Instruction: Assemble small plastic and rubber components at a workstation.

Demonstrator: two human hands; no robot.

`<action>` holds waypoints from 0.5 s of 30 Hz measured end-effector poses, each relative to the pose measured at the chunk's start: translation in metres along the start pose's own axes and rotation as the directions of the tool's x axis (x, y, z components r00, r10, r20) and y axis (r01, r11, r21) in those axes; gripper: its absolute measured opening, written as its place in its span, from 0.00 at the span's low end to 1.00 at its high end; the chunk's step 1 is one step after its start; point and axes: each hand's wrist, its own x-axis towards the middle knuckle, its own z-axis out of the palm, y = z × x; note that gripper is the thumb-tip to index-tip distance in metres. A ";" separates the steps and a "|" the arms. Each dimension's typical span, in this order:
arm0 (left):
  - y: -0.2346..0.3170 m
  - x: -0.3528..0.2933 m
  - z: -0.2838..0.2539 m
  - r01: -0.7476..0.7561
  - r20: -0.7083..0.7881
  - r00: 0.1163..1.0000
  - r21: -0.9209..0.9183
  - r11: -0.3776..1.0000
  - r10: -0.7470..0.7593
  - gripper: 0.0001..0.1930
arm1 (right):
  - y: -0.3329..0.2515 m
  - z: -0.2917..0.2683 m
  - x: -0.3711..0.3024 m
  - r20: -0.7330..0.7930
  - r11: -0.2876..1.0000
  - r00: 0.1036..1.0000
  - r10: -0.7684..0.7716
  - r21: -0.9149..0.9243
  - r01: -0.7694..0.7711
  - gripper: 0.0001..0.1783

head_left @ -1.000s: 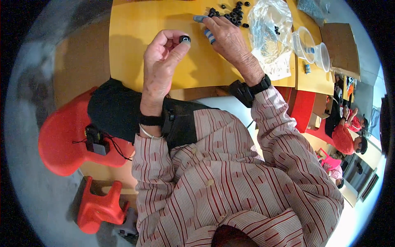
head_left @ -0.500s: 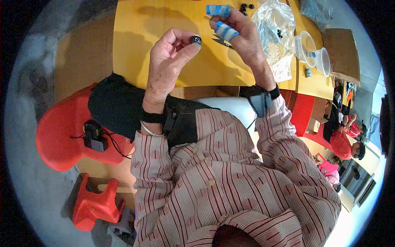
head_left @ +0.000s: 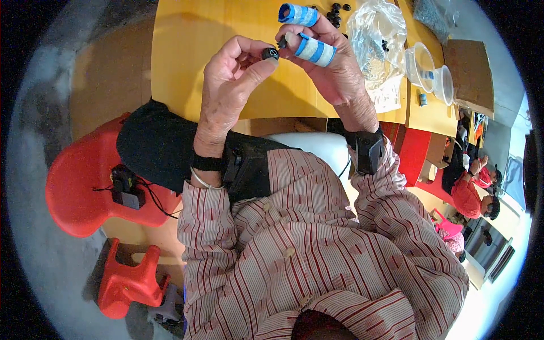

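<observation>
Black round piece [head_left: 270, 54] sits pinched in left hand [head_left: 231, 73].

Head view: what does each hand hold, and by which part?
Left hand: round black piece, by its outer edge. Right hand: small black piece, gripped part unclear.

Workshop: worktable [head_left: 187, 73], black parts [head_left: 331, 16], co-workers [head_left: 468, 198]

Holding both forearms [head_left: 208, 212] forward, pinching between thumb [head_left: 258, 73] and forefinger [head_left: 247, 43] of the left hand [head_left: 232, 79], pinching likewise with the right hand [head_left: 343, 73] just beside it (wearing blue-and-white wraps [head_left: 317, 51] on thumb and one finger).
</observation>
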 end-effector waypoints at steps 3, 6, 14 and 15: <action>0.002 0.000 0.001 -0.004 -0.001 1.000 0.000 1.000 0.004 0.10 | 0.000 0.001 0.000 0.004 1.000 1.000 -0.018 -0.010 0.018 0.22; -0.003 0.001 0.000 -0.001 0.004 1.000 -0.001 1.000 0.001 0.10 | 0.004 -0.002 -0.001 -0.004 0.999 0.999 -0.034 0.010 0.034 0.22; -0.002 0.001 0.002 -0.004 -0.006 1.000 0.030 1.000 0.005 0.10 | 0.004 -0.002 -0.001 0.032 0.999 0.999 -0.043 0.017 0.043 0.21; -0.002 0.001 0.002 -0.011 -0.010 1.000 0.026 1.000 0.012 0.10 | 0.004 -0.002 -0.002 0.030 0.999 0.999 -0.042 0.011 0.042 0.21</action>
